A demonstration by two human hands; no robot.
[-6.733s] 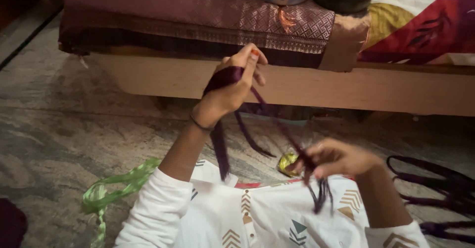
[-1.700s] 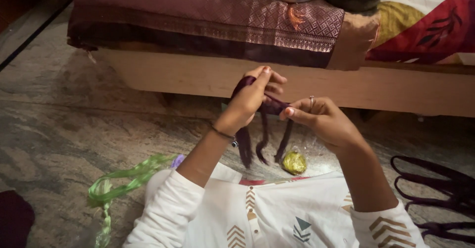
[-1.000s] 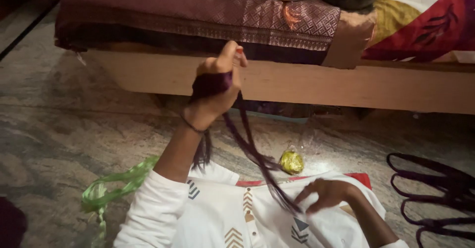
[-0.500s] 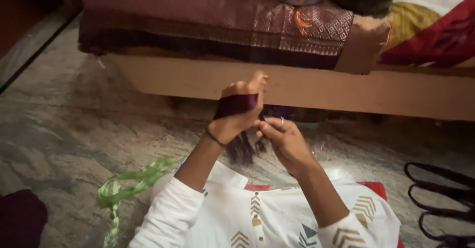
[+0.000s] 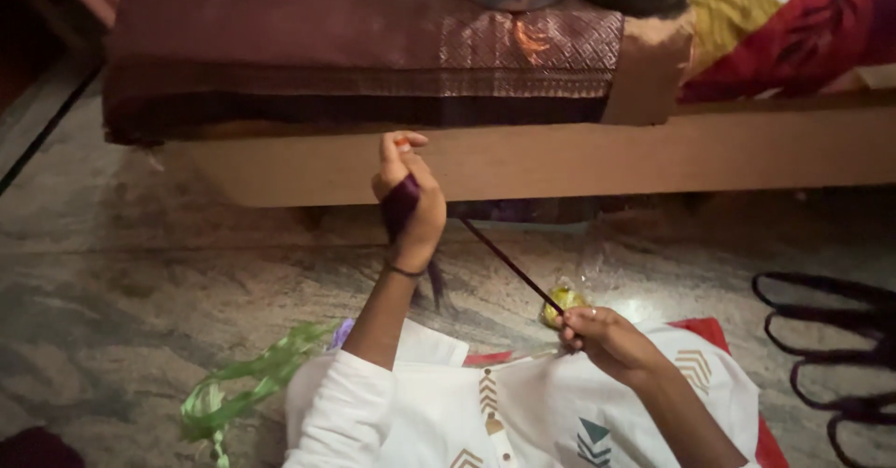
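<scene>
The dark purple ribbon now runs taut between the two hands, where half a second ago they were close together at the coil. The left hand is raised, fingers closed around a small bundle of wound ribbon, with loose ends hanging below the wrist. The right hand has drawn back down and to the right, pinching the ribbon's free length between fingertips; judging by this, another turn is being pulled tight before wrapping.

Just beyond the right hand lies a small yellow-green object on the stone floor. A green ribbon lies to the left, dark loops to the right. The low wooden bed stands behind; nothing blocks the hands.
</scene>
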